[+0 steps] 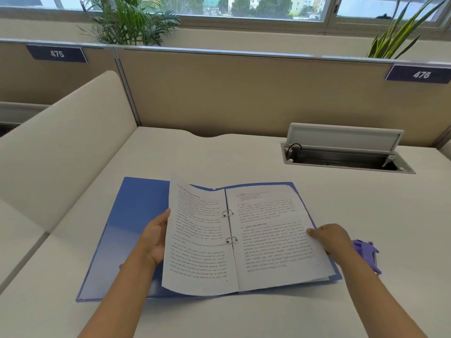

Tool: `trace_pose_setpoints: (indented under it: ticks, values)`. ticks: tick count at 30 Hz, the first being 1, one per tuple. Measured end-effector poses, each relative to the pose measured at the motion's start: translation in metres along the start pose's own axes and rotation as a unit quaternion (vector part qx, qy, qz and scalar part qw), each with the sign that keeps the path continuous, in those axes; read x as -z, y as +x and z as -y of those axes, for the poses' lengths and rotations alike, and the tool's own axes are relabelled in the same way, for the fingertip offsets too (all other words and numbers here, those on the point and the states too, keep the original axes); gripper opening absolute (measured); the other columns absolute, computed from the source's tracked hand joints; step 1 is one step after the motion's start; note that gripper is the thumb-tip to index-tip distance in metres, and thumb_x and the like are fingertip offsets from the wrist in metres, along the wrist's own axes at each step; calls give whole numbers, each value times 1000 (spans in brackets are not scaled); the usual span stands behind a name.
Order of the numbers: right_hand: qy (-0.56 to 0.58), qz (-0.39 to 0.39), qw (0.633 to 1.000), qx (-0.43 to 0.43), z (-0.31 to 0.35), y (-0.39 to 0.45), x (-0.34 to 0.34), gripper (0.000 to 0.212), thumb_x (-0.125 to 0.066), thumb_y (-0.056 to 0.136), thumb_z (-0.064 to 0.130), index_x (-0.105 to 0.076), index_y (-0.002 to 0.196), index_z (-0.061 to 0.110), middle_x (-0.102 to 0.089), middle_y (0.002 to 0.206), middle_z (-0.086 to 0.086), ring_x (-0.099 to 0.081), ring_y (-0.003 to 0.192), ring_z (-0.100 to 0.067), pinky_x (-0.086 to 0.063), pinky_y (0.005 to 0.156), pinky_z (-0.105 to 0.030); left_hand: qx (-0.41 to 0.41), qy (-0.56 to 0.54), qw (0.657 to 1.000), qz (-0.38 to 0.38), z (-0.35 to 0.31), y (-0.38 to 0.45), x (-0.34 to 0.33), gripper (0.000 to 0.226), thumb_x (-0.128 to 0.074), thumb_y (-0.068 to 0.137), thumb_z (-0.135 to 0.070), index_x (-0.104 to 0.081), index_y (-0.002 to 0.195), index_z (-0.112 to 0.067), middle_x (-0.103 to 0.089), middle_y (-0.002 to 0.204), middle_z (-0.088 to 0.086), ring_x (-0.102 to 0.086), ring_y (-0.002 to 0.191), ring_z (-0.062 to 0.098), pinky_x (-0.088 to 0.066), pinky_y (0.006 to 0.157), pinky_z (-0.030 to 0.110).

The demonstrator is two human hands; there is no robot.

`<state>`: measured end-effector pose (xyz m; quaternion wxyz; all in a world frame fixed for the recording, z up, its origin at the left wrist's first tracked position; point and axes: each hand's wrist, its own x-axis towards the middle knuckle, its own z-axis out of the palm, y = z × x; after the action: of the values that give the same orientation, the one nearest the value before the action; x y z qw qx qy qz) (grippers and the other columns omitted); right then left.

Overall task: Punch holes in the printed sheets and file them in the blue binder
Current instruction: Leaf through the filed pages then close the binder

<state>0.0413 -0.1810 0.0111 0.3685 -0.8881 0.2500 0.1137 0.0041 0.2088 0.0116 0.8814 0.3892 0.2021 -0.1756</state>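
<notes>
The blue binder (pixel 133 230) lies open on the white desk in front of me. Its two metal rings (pixel 229 225) run through printed sheets. One printed sheet (pixel 197 242) is lifted and curled over the rings on the left side, and my left hand (pixel 156 240) holds its left edge. Further printed sheets (pixel 275 235) lie flat on the binder's right half. My right hand (pixel 332 239) presses on their right edge with the fingers flat. A purple hole punch (pixel 367 253) sits on the desk just right of the binder, partly hidden behind my right wrist.
An open cable hatch (pixel 346 154) with a raised lid is set into the desk at the back right. A beige partition (pixel 244 93) closes the back, and a cream side panel (pixel 68 147) rises on the left. Plants stand behind the partition.
</notes>
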Motion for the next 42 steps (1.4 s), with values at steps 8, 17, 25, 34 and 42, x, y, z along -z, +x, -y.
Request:
trace_pose_setpoints:
  ticks: [8, 17, 25, 34, 42]
  values:
    - [-174, -52, 983, -27, 1, -9, -21, 22, -57, 85, 25, -59, 97, 7, -61, 94, -11, -60, 85, -29, -41, 63, -28, 0, -13, 1000, -11, -1, -7, -11, 31, -47, 93, -33, -67, 102, -11, -72, 83, 8, -68, 75, 25, -57, 70, 38]
    - [87, 208, 958, 179, 123, -119, -100, 44, -66, 82, 36, -54, 120, 16, -55, 116, 0, -57, 104, -17, -50, 89, -31, 6, 46, 999, -22, 3, -8, -30, 31, -50, 93, -29, -70, 99, -6, -74, 89, 12, -70, 78, 27, -53, 78, 41]
    - [156, 308, 927, 145, 151, -145, -151, 25, -68, 81, 26, -59, 95, 8, -62, 96, -6, -63, 91, -18, -56, 74, -27, 15, 63, 996, -63, 3, -8, -32, 21, -56, 89, -21, -70, 91, -5, -76, 82, 9, -72, 72, 21, -52, 83, 34]
    - [204, 334, 915, 96, 141, -136, -148, 12, -66, 84, 14, -67, 89, 3, -68, 81, -6, -65, 72, -11, -56, 64, -19, 19, 31, 998, -52, 0, -9, -25, 32, -53, 91, -22, -63, 114, -2, -70, 108, 18, -66, 96, 31, -55, 84, 42]
    - [121, 196, 966, 115, 135, -124, -129, 16, -74, 77, 22, -69, 70, 8, -71, 80, -12, -65, 73, -22, -56, 78, -39, 22, 93, 991, -88, 1, -4, -22, 44, -56, 87, -30, -50, 127, -12, -61, 115, 15, -55, 113, 32, -40, 96, 49]
